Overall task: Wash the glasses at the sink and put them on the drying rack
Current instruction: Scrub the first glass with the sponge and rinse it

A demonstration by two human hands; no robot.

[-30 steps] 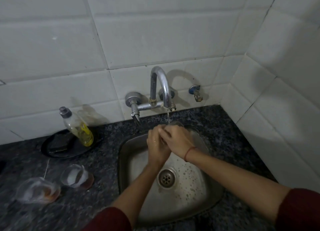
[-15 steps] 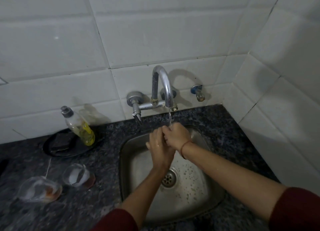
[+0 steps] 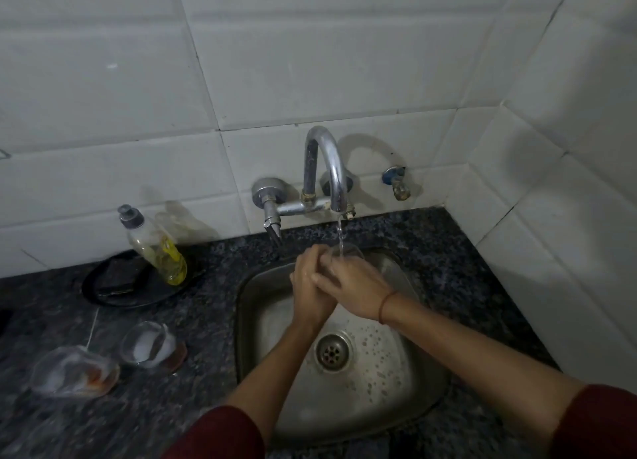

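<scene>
I have both hands bunched together under the tap. My left hand point(image 3: 308, 283) is curled, and my right hand point(image 3: 355, 284) lies across its fingers. Between them they clasp a clear glass point(image 3: 351, 251). Only a bit of its rim shows beyond the knuckles, so I cannot tell which fingers bear its weight or whether any reach inside.

The water stream point(image 3: 340, 234) falls from the tap point(image 3: 327, 169) straight onto that rim, above the back of the sink point(image 3: 246, 296). I judge this to be the rinse of the first glass, so the task is at an early stage.

The next move calls for turning the glass so water runs over every side, then tipping it out and keeping a firm grip, since wet glass slips easily. No drying rack is in view, so I would have to look for it before carrying anything away.

On the dark speckled surface point(image 3: 206, 320) to the left, well apart from the sink, a second glass point(image 3: 148, 345) sits just beside a third glass point(image 3: 74, 376). Both are cloudy white inside with reddish-brown residue at the base and look unwashed.

Further back a soap bottle point(image 3: 155, 248) with yellow liquid stands at the edge of a black dish point(image 3: 113, 283).
</scene>
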